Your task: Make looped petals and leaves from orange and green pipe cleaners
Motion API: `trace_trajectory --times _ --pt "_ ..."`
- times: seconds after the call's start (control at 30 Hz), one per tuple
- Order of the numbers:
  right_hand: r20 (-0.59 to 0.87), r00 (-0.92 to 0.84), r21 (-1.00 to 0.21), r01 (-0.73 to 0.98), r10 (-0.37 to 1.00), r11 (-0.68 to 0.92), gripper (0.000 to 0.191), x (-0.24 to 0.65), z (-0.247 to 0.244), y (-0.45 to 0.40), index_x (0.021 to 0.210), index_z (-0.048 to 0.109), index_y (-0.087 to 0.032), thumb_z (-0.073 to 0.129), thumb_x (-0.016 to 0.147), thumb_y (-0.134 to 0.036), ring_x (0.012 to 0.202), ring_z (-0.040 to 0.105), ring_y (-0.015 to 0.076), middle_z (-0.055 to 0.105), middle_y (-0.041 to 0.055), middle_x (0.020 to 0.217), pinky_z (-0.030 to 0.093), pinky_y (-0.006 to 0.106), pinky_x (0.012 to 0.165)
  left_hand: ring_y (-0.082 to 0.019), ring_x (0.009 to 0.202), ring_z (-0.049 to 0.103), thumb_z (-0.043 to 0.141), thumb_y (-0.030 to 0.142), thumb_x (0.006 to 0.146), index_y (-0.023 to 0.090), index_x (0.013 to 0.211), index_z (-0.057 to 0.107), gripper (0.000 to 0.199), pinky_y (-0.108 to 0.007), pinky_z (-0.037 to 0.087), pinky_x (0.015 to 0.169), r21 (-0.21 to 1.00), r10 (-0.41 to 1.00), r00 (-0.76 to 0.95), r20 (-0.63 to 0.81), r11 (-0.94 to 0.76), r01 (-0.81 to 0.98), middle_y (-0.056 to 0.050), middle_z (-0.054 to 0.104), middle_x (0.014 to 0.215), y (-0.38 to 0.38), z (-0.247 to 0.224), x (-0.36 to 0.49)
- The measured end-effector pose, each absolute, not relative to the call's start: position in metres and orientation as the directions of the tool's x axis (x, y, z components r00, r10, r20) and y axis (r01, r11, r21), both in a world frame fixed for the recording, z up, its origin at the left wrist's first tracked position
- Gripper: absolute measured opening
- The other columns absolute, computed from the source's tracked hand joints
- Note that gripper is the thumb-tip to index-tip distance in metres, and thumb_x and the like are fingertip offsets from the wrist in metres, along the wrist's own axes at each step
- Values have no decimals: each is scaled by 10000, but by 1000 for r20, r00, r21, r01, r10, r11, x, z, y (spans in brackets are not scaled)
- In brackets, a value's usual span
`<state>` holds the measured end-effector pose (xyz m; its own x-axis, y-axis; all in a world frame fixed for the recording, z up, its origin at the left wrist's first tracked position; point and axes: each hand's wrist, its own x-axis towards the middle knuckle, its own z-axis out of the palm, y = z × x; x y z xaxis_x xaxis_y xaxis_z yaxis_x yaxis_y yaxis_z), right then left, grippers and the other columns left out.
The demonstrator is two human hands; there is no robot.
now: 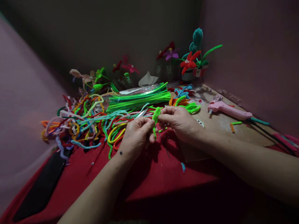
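A bright green pipe cleaner piece (155,119), bent into a small leaf-like loop with a short stem, is held between both hands above the red cloth (144,174). My left hand (135,137) pinches its lower part with thumb and fingers. My right hand (179,120) grips its upper part from the right. A silver blade, perhaps scissors (141,113), shows just behind my left fingers.
A tangled heap of coloured pipe cleaners (81,124) lies left. A bundle of straight green ones (137,100) lies behind. A pink glue gun (227,110) rests right on the wooden surface. Pipe-cleaner flowers in small pots (190,63) stand at the back. A black strip (44,183) lies left front.
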<state>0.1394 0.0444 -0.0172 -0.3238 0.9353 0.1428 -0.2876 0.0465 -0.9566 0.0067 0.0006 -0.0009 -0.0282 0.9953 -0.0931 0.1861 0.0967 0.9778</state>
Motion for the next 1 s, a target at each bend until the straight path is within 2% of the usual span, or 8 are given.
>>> trace_trajectory --times 0.13,0.37,0.5,0.67,0.83,1.0 --pt "136 -346 -956 -291 928 32 57 137 -19 45 596 514 -134 534 629 -92 479 506 82 528 -19 528 376 212 483 -47 256 325 508 324 812 170 692 500 196 -141 220 284 977 994 -34 -106 111 183 48 499 375 0 -1 8" --pt "103 -382 -921 -385 918 -57 71 135 -19 44 626 488 -150 535 625 -97 457 520 88 529 -32 522 398 225 481 -61 262 342 475 330 829 167 707 497 204 -159 250 284 979 995 52 -88 77 189 39 514 390 3 -3 6" --pt "112 -367 -903 -425 923 -60 111 135 -20 46 665 508 -148 585 603 -97 490 519 85 552 -23 590 403 235 505 -67 265 355 477 312 826 171 724 489 175 -164 269 293 977 998 27 -63 56 205 45 507 382 3 -4 5" --pt "125 -400 -908 -415 908 -58 150 138 -22 48 653 538 -133 657 645 -225 510 504 87 536 -14 590 399 244 512 -55 267 345 481 293 822 169 699 481 174 -147 253 304 965 996 7 -88 83 250 54 478 353 2 -2 8" --pt "53 -394 -913 -391 918 -116 250 140 -23 49 629 513 -142 730 582 -257 456 480 78 521 -34 546 371 230 461 -35 278 352 489 262 812 158 652 474 191 -136 257 324 959 997 -29 -72 77 273 60 481 374 3 0 11" --pt "131 -398 -915 -400 908 -43 213 141 -22 50 685 573 -133 694 647 -305 466 473 72 535 -26 563 353 219 459 -36 286 377 507 239 785 160 646 475 163 -142 269 329 963 998 -45 -39 50 264 67 494 400 3 0 12"
